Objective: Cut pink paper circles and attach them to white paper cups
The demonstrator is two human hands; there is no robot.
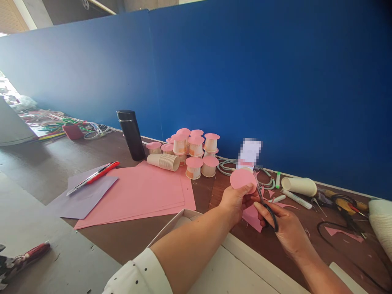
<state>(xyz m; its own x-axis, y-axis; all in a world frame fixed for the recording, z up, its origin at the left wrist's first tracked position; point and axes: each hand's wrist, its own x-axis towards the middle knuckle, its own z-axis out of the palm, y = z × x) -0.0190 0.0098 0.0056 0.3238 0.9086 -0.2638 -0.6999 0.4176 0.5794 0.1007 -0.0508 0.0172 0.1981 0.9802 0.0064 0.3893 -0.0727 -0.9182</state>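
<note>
Pinched in my left hand (234, 202) is a round pink paper disc (241, 179), its face turned up toward me. My right hand (281, 226) is closed on a pair of black-handled scissors (271, 214), whose blades lie along the disc's right edge. A pink paper offcut (253, 218) shows beneath my hands. Pink scraps (281, 204) are scattered to the right. To the left, several paper cups topped with pink discs (196, 147) stand in stacked groups. A nested row of plain paper cups (163, 161) lies on its side beside them.
Pink sheets (147, 185) and purple sheets (92, 200) lie left, with a red utility knife (93, 177) on top. A black flask (131, 134) stands behind. Right are a white cup (298, 185), cables, and stacked cups (381, 220). A shallow box (245, 269) sits under my arms.
</note>
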